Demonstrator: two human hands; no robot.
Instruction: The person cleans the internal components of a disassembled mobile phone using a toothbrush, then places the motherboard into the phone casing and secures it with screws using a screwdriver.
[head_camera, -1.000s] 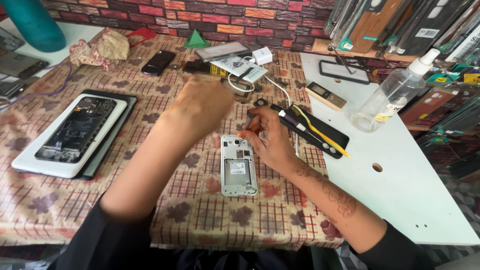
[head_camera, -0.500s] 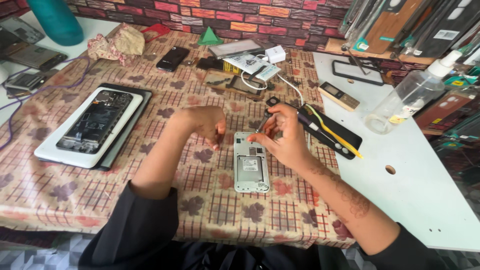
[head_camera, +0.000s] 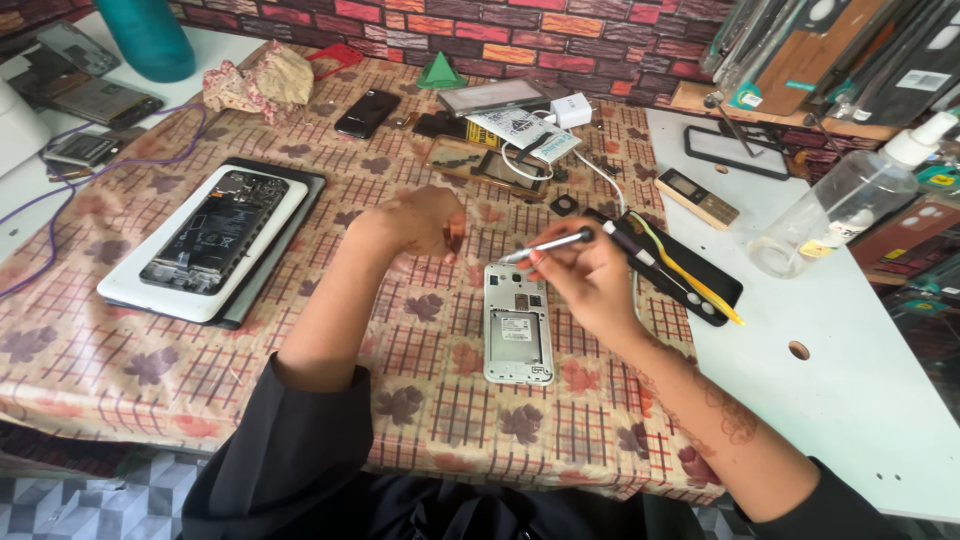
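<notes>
Seen from above: a surface (head_camera: 200, 400) covered by a patterned cloth with brown leaves. Near the middle, a small silver phone (head_camera: 518, 323) with its back cover off, lying flat, long axis running away from the viewer, top end pointing toward the brick wall (head_camera: 560, 30). Right hand (head_camera: 585, 280) resting at the phone's upper right edge, grip closed around a thin silver screwdriver (head_camera: 548, 245); tool lying nearly level, tip aimed left over the phone's top end. Left hand (head_camera: 420, 220) curled just left of and above the phone, fingers pinched together; whether anything small sits between them cannot be told.

Around: to the left, a larger opened phone (head_camera: 215, 230) on a white tray, well apart. Just right of the right hand, a black mat (head_camera: 690, 275) with a yellow tool. Farther right, a clear spray bottle (head_camera: 850, 200) and a small keypad phone (head_camera: 700, 197). Behind the hands, a black phone (head_camera: 367, 112), a white charger (head_camera: 570, 108), a green triangular pick (head_camera: 441, 72). Nothing lying across the silver phone apart from the screwdriver tip.
</notes>
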